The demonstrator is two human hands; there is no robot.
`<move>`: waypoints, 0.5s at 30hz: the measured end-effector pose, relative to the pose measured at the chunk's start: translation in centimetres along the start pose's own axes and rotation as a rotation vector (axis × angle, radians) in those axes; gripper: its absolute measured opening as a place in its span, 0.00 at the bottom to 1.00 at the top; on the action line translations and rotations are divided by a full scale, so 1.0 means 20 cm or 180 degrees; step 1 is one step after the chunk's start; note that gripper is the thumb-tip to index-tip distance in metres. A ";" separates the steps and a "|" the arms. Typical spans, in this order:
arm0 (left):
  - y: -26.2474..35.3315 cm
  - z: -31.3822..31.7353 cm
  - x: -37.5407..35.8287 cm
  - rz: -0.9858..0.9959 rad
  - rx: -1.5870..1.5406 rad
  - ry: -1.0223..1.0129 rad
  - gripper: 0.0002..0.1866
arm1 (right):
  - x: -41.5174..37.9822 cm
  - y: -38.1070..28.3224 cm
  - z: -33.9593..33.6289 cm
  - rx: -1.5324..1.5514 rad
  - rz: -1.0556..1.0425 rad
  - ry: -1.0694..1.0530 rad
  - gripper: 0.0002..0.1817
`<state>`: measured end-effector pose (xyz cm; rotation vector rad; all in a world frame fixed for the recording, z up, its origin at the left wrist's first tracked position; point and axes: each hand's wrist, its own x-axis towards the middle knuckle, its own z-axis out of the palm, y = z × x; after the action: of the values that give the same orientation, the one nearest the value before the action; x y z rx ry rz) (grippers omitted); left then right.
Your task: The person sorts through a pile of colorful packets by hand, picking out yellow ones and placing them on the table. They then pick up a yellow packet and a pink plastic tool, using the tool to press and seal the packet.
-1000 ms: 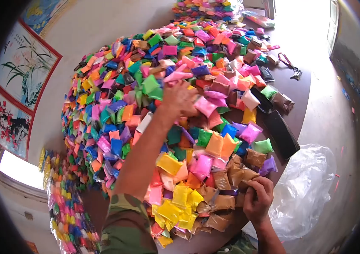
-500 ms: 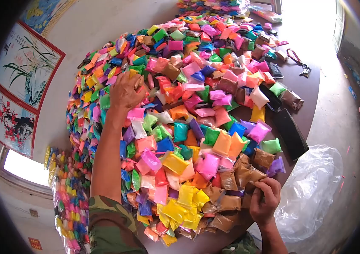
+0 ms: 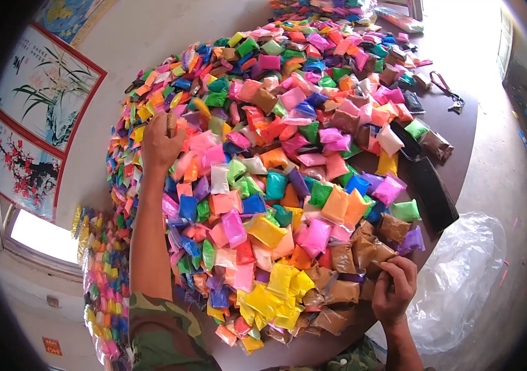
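A large heap of small coloured packets (image 3: 269,62) covers the table. My left hand (image 3: 163,143) is over the heap's left side, fingers curled; what they hold, if anything, is hidden. A blurred yellow-orange packet (image 3: 201,107) is just right of its fingertips. Low on the right, my right hand (image 3: 395,285) has its fingers pinched together at the edge of the brown packets (image 3: 365,250); I cannot make out what is between them. Yellow packets (image 3: 272,297) lie in a group left of the right hand.
A black case (image 3: 431,195) and keys on a strap (image 3: 455,102) lie at the table's right side. Clear plastic sheeting (image 3: 461,278) is beyond the right edge. More packets (image 3: 105,290) are stacked at the lower left, near the wall.
My left hand has moved left and slightly down, and packets near it have shifted. The yellow-orange packet now shows apart from its fingers. My right hand stays by the brown packets.
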<state>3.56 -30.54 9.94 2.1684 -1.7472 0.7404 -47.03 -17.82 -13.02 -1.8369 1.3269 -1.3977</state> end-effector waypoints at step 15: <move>0.19 -0.08 -0.16 0.0212 0.0506 -0.0722 0.23 | 0.00 -0.01 0.01 0.0056 0.0033 0.0051 0.11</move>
<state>-0.91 -28.11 9.11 2.3914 -1.9389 0.6935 -46.82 -17.65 -12.93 -1.8087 1.3261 -1.4171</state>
